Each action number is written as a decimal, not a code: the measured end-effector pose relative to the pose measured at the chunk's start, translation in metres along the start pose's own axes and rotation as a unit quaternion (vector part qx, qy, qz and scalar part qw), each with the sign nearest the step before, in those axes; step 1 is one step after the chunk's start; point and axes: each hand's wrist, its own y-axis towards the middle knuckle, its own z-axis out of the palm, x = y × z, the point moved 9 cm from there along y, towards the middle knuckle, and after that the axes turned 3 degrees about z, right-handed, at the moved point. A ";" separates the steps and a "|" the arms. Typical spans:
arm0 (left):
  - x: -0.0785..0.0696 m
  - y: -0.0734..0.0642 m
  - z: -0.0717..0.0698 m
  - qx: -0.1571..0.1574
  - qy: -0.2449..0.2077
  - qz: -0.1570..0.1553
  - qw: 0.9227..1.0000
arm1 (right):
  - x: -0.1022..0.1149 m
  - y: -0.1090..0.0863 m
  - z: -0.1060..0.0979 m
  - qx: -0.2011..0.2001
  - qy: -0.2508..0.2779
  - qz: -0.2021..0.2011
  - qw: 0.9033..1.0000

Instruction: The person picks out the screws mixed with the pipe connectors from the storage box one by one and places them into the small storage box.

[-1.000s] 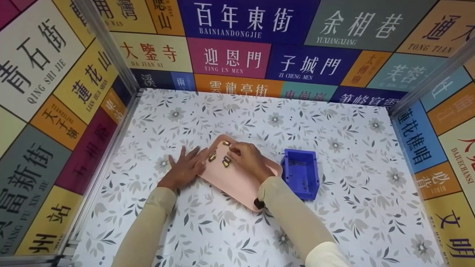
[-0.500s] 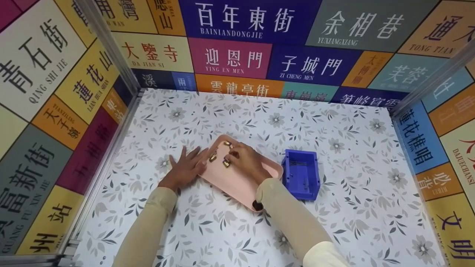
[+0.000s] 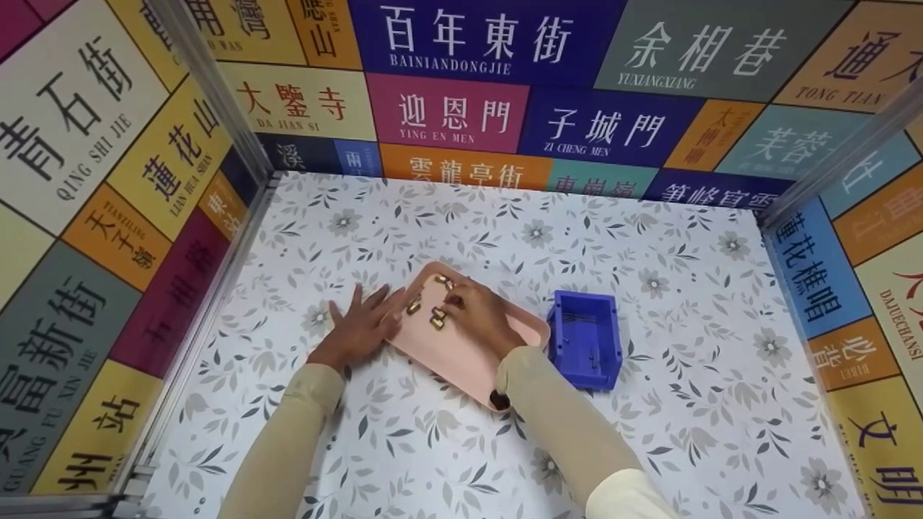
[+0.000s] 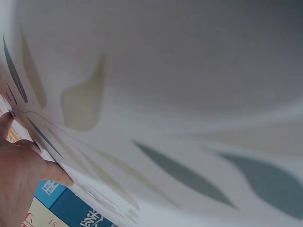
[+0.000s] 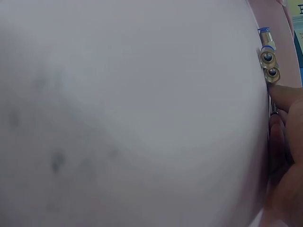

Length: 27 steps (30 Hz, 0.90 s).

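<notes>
In the head view a pink tray (image 3: 461, 360) lies askew on the table, with several brass push-in fittings (image 3: 438, 324) near its far left end. My right hand (image 3: 482, 310) is over the tray, thumb and finger pinching a small metal fitting (image 5: 274, 109), mostly hidden by the fingers. Just beyond those fingertips, the right wrist view has brass fittings (image 5: 268, 57) with blue collars. My left hand (image 3: 358, 328) rests at the tray's left edge, its fingers spread and fairly straight; the left wrist view catches part of this hand (image 4: 21, 177) beside the patterned cloth.
Right of the tray stands a blue bin (image 3: 611, 324) holding thin metal pieces. A dark round patch (image 3: 499, 399) shows at the tray's near corner beside the sleeve. Floral cloth covers the table (image 3: 324, 447), and panels with printed signs (image 3: 447, 112) enclose it.
The right fingertips dipped toward the middle fittings and drew back slightly up and right. One brass fitting there has shifted a little toward the person. The left hand stays put.
</notes>
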 end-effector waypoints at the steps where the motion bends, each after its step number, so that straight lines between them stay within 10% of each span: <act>1: 0.000 0.000 0.000 -0.001 -0.001 0.000 1.000 | 0.000 0.000 0.000 0.001 -0.003 0.003 1.000; 16: -0.003 0.000 -0.001 0.002 0.003 0.003 1.000 | -0.004 -0.003 0.001 0.016 -0.004 0.025 1.000; 27: -0.003 -0.001 -0.002 0.000 0.003 0.001 1.000 | -0.007 -0.005 -0.004 0.022 0.139 0.049 0.989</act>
